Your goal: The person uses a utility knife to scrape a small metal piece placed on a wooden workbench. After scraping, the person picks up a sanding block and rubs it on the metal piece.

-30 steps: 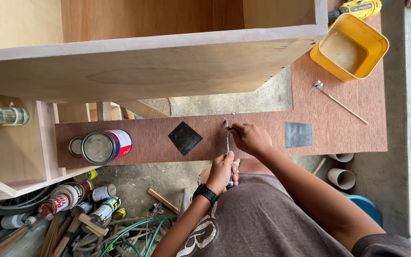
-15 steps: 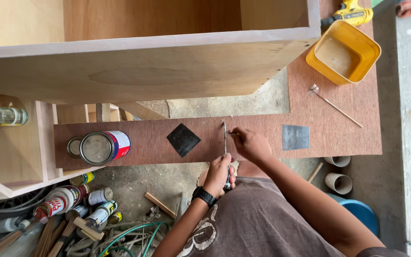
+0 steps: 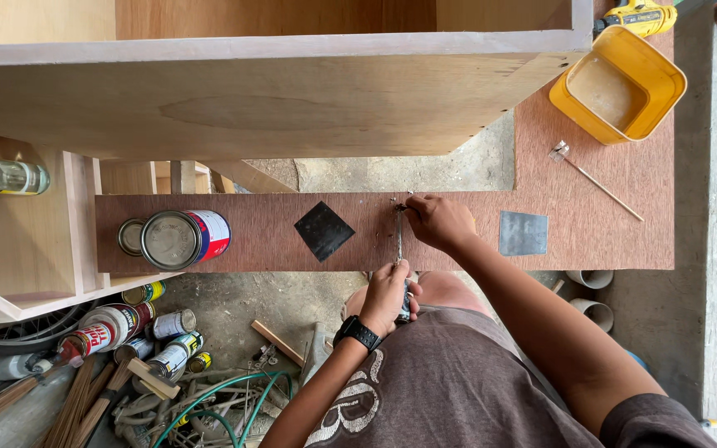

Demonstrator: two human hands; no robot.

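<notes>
A brown plywood board lies across the middle of the view. My right hand rests on it and pinches the far tip of a thin metal tool. My left hand, with a black watch on the wrist, grips the tool's near end at the board's front edge. A black square piece lies just left of the tool. A grey square sheet lies to the right of my right hand.
A paint tin and its lid stand on the board's left end. A yellow tub, a yellow drill and a thin stick sit at right. A large plywood cabinet is behind. Cans, cables and sticks clutter the floor.
The view has shifted slightly. Both hands stay on the thin tool at the same spot on the board.
</notes>
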